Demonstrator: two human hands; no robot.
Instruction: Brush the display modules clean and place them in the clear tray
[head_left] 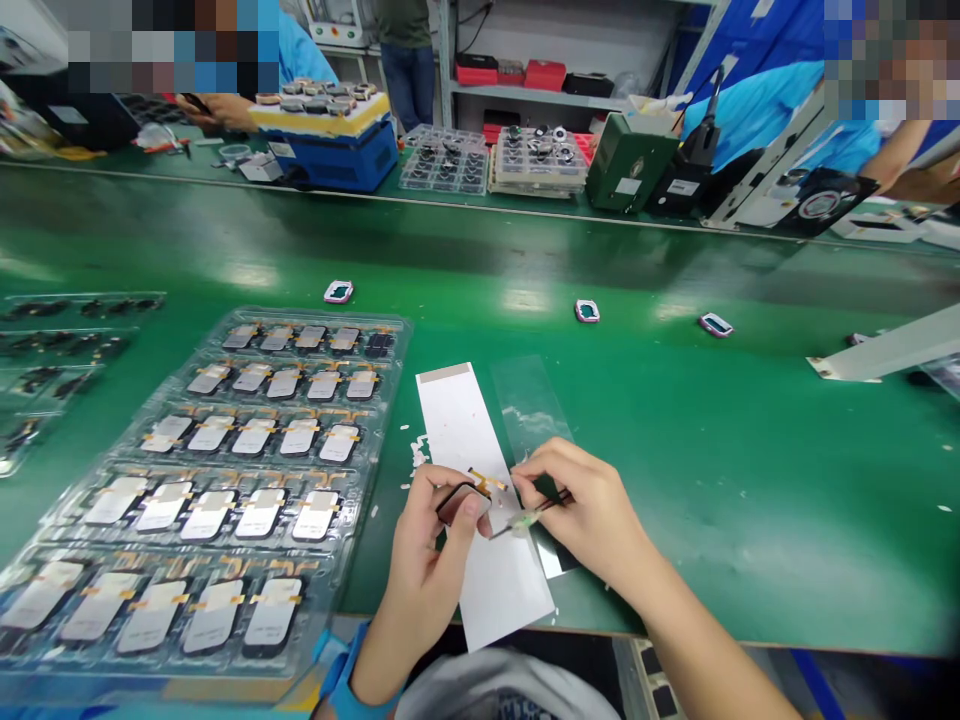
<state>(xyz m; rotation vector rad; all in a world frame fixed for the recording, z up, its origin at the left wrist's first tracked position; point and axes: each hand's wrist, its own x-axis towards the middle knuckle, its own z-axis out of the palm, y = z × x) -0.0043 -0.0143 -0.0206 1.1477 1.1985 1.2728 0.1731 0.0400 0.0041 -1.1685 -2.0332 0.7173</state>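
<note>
Over a long white card strip, my left hand is closed on a small dark display module. An orange flex cable sticks out from the module's far side. My right hand pinches dark tweezers beside the module. A blurred, pale greenish piece shows near the tweezers; I cannot tell what it is or whether it touches the module. Beyond my right hand lies a clear plastic sheet. Small white scraps lie left of the card.
A clear tray with rows of similar modules fills the left side. More trays lie farther left. Several small pink-rimmed parts sit along the green belt. A white metal bracket juts in from the right. Co-workers sit opposite.
</note>
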